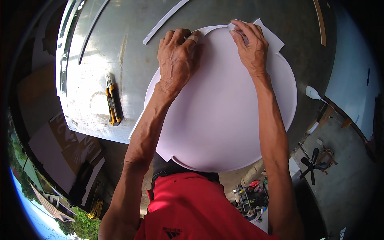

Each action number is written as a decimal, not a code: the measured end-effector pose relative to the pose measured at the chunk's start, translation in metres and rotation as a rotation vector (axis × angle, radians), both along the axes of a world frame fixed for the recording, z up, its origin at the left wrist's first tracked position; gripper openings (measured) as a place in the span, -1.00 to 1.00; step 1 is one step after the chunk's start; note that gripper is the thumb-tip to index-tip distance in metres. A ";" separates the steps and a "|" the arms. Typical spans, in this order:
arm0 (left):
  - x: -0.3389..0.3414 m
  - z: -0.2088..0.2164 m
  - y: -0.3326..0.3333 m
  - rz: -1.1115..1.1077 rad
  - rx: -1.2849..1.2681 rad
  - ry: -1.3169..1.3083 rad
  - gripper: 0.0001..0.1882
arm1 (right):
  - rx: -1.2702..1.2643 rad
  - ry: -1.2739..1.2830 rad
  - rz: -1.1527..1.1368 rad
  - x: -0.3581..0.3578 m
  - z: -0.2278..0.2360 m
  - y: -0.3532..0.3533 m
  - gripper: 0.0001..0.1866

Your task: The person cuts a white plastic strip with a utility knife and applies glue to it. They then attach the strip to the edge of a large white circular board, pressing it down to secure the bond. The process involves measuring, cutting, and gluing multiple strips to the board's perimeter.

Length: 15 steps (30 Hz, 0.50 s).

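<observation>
A large round white panel (pixel 220 104) lies in front of me on the metal table, its rim slightly raised. White sheet material (pixel 273 40) sticks out past its edge at the far right, and another corner shows at the near left. My left hand (pixel 178 56) is curled closed over the far left rim, a bandage around one finger; its fingertips are partly hidden. At the far edge, to the right, my right hand (pixel 253 46) pinches the white sheet's edge between thumb and fingers.
A yellow and black utility knife (pixel 113 100) lies on the metal table (pixel 136 76) to the left. Narrow white strips (pixel 166 21) and a brown-edged strip (pixel 320 22) lie farther off. A white bulb-shaped object (pixel 313 93) with a cord is at right; a black fan blade (pixel 313 165) is below.
</observation>
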<state>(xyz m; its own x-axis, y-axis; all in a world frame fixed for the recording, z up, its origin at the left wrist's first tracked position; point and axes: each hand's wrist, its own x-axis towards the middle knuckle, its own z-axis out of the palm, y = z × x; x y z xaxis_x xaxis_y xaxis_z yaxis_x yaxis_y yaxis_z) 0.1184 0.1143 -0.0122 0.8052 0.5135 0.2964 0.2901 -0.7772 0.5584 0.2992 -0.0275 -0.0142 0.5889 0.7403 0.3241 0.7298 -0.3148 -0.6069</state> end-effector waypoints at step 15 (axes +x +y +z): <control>0.016 -0.001 0.010 -0.080 -0.174 -0.123 -0.70 | 0.048 -0.065 0.009 0.004 -0.009 0.010 -0.80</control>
